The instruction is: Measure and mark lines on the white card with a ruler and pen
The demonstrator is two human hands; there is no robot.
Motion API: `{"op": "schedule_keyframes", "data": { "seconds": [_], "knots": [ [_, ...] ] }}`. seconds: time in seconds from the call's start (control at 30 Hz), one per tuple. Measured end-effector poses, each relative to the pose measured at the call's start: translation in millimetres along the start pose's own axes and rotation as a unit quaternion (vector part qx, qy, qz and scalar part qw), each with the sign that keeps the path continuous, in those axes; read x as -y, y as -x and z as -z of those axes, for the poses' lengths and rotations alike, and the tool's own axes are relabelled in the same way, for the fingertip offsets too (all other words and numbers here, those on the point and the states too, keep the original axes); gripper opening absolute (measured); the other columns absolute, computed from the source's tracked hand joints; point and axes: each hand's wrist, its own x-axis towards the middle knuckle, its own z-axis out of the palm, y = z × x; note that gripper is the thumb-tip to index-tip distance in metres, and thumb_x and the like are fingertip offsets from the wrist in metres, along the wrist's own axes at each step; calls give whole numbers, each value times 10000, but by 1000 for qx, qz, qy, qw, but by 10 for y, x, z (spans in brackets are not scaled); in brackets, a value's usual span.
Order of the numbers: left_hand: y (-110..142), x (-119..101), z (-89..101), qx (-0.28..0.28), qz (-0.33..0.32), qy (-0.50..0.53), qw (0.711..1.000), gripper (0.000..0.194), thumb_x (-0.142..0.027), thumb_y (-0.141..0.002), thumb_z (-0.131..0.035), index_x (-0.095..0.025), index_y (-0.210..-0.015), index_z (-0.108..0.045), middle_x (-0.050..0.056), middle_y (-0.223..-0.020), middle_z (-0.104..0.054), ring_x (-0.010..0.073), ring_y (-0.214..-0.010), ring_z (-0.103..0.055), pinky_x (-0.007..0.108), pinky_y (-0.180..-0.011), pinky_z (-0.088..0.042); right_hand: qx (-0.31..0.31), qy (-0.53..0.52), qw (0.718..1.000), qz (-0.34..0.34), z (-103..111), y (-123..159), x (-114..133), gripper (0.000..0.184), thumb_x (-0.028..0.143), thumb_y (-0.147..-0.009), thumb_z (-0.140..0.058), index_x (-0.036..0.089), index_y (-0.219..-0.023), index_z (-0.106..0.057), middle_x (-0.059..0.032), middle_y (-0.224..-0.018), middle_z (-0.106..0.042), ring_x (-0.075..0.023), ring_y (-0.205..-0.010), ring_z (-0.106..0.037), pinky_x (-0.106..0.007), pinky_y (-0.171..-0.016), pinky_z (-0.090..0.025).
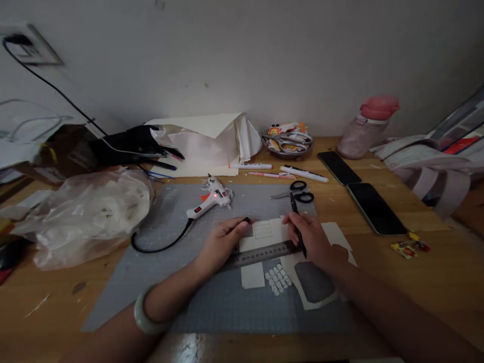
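Note:
My right hand is closed round a black pen, held slantwise above the white card. My left hand pinches a small black piece between thumb and finger; it looks like a pen cap. Between the hands lies a white card strip with a ruled rectangle of several lines drawn on it. A steel ruler rests along its near edge, its left end hidden by my left hand. Closer to me are a small white card square, a cluster of small white rounded pieces and a cut-out card sheet.
Everything sits on a grey cutting mat. A white glue gun lies at its back, cable curling left. Black-handled scissors, markers, two phones, a plastic bag and a pink-lidded bottle stand around.

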Motion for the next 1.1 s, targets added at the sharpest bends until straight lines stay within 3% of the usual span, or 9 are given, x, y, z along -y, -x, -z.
{"op": "schedule_keyframes", "data": {
  "seconds": [0.1,0.27,0.37,0.57,0.7,0.77,0.87,0.97,1.1],
  "knots": [
    [-21,-4,46,-67,-45,-68,994,287,-377,-864,-431,-199,-934,-645,15,-867,-658,210,-870,-580,310,-752,-453,30,26,999,15,-19,21,16,504,660,-764,-504,171,-739,-623,70,-408,-420,-94,-369,-392,-240,-409,-343],
    [-65,43,84,-91,-32,-76,992,168,-304,-815,-478,-210,-950,-513,-33,-724,-548,163,-668,-517,281,-651,-431,39,47,998,27,-16,15,37,598,725,-775,-437,165,-713,-639,57,-404,-425,-98,-387,-402,-256,-463,-381],
    [-101,74,88,-72,-64,-96,991,148,-343,-809,-506,-203,-859,-508,-26,-741,-538,162,-710,-522,280,-683,-432,31,58,997,39,1,0,14,588,700,-785,-457,152,-749,-667,59,-403,-419,-99,-402,-411,-257,-494,-405],
    [-133,89,91,-30,-79,-151,985,213,-351,-826,-477,-200,-921,-593,-1,-784,-607,183,-785,-578,301,-741,-468,-8,78,996,45,11,10,-47,500,542,-788,-580,156,-1099,-646,60,-515,-490,-91,-426,-425,-217,-405,-366],
    [-133,73,98,-53,-107,-197,973,241,-319,-874,-425,-205,-995,-600,12,-918,-662,188,-905,-607,319,-835,-489,-43,45,997,51,6,42,-18,669,436,-755,-653,217,-1354,-450,72,-590,-529,-70,-368,-357,-195,-304,-295],
    [-142,61,95,-61,-129,-225,964,267,-296,-902,-378,-204,-1026,-596,18,-1000,-674,185,-972,-608,326,-893,-482,-39,25,997,56,0,55,-10,579,427,-748,-661,218,-1267,-513,65,-593,-557,-63,-349,-350,-191,-287,-286],
    [-169,47,80,-50,-154,-276,948,303,-262,-920,-336,-195,-1052,-599,29,-1035,-683,183,-992,-616,326,-913,-485,-34,-18,996,76,-15,64,-21,333,461,-769,-621,197,-973,-616,33,-607,-606,-64,-372,-402,-188,-317,-323],
    [-197,34,68,-30,-167,-329,929,312,-217,-915,-332,-187,-1067,-602,39,-1052,-684,181,-1003,-623,319,-912,-491,-29,-70,995,71,-22,56,-39,300,478,-786,-580,192,-870,-605,-10,-660,-678,-81,-425,-483,-195,-371,-376],
    [-209,5,67,-18,-174,-395,902,314,-164,-903,-346,-180,-1094,-594,57,-1077,-679,188,-1027,-621,322,-914,-492,1,-85,994,63,-14,40,-30,309,385,-664,-721,205,-861,-565,-20,-716,-721,-106,-501,-570,-202,-430,-413]
  ]
}}
